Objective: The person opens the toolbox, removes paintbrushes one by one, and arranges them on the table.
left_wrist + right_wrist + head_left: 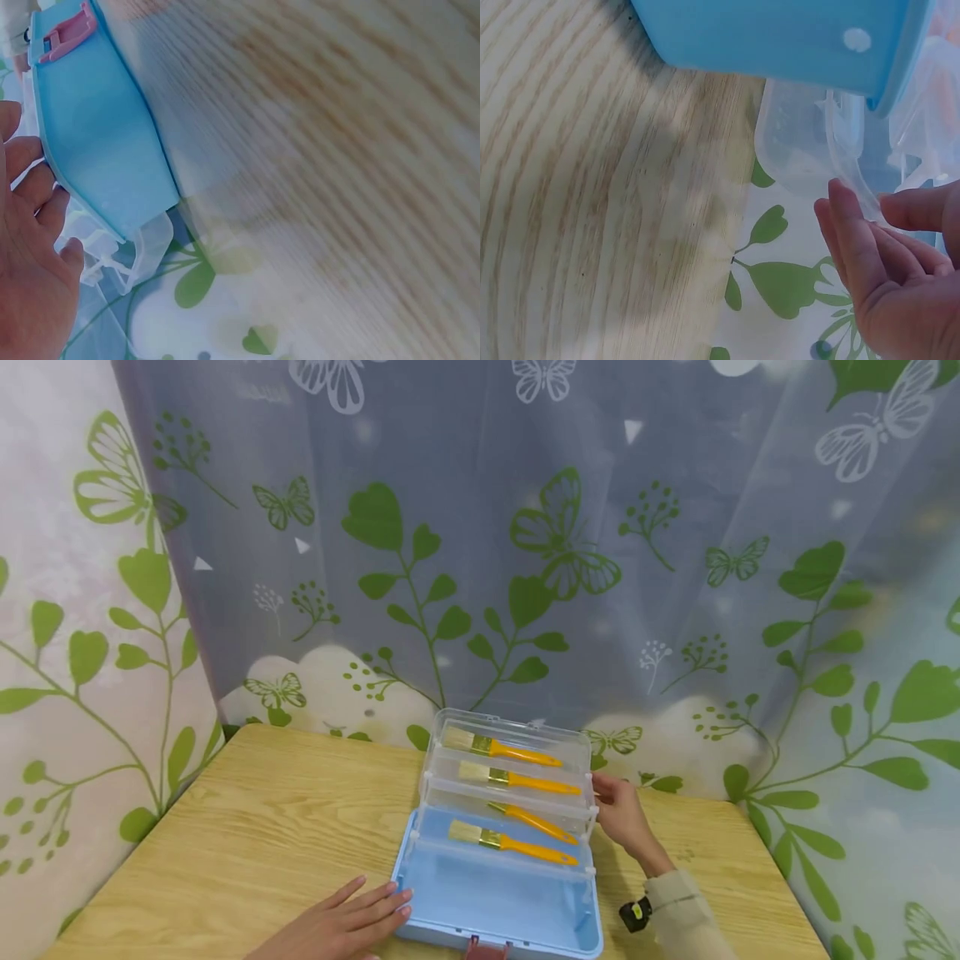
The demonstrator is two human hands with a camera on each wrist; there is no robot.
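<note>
Two hands at the box now: the left hand [337,927] lies with fingers straight and loosely spread, tips on the left rim of the blue box [495,893], while the right hand [622,814] pinches the right rim of the clear tiers [450,781], thumb one side, fingers the other. And look at it, pale blue and wide open, those see-through tiers leaning back in steps! Four brushes [540,852] lie across them, orange-yellow handles, pale bristles, the third one slimmer. From the right wrist we get a round white spot [857,40] on the outer wall, hidden from the head view; the left wrist catches the pinkish latch [70,34] more fully. The box sits between the hands, on the table [247,827], tiers toward the far edge. Beyond, a leaf-and-butterfly curtain [450,443].
</note>
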